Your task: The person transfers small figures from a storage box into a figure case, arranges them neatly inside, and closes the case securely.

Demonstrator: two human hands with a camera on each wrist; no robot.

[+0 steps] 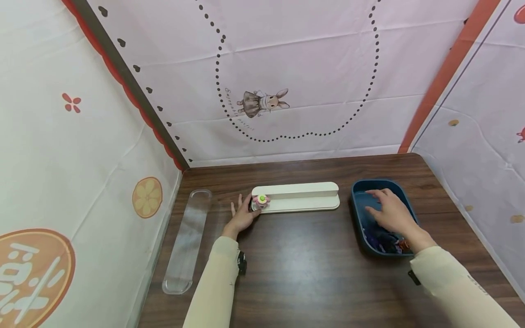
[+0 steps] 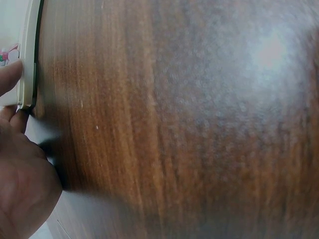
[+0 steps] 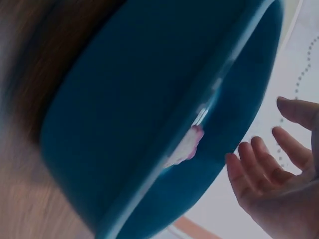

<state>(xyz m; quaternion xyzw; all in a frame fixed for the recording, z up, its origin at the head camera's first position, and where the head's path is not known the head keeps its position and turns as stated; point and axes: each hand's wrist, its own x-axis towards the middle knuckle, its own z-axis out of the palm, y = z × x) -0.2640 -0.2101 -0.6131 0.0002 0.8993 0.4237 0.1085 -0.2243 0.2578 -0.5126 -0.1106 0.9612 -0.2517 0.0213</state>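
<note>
A long white stepped stand lies across the table, with a small pink, white and green flower-like figure at its left end. My left hand grips that end, the thumb at the near edge and a finger around the corner. In the left wrist view, the thumb of the left hand touches the stand's rim. Over the blue bin hovers my right hand, fingers loosely bent and holding nothing. A white and pink piece shows inside the bin in the right wrist view.
A clear plastic cover lies lengthwise on the table's left side. Dark and orange small items sit in the near part of the bin. Printed cloth hangs behind and on both sides of the brown table.
</note>
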